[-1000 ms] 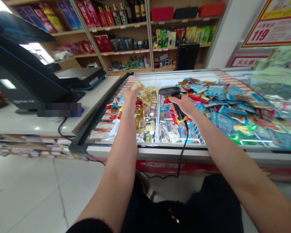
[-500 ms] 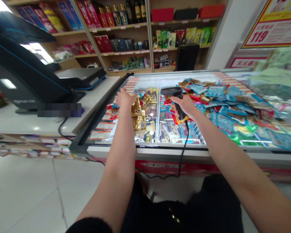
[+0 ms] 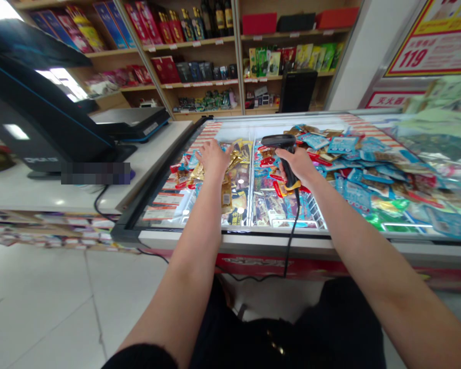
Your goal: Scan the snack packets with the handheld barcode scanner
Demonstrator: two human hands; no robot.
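Display freezer (image 3: 230, 237): left compartment holds gold snack packets (image 3: 236, 156), directly beneath the left hand (image 3: 213, 160), fingers spread, contact unclear. Right hand (image 3: 297, 166): fingers wrapped around a corded barcode scanner (image 3: 278, 140).

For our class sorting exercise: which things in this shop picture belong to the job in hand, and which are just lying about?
In use:
right hand gripping a barcode scanner
its cable
left hand, open over gold packets

Just around:
freezer
till monitor
shelves of boxed goods
red-and-yellow sign
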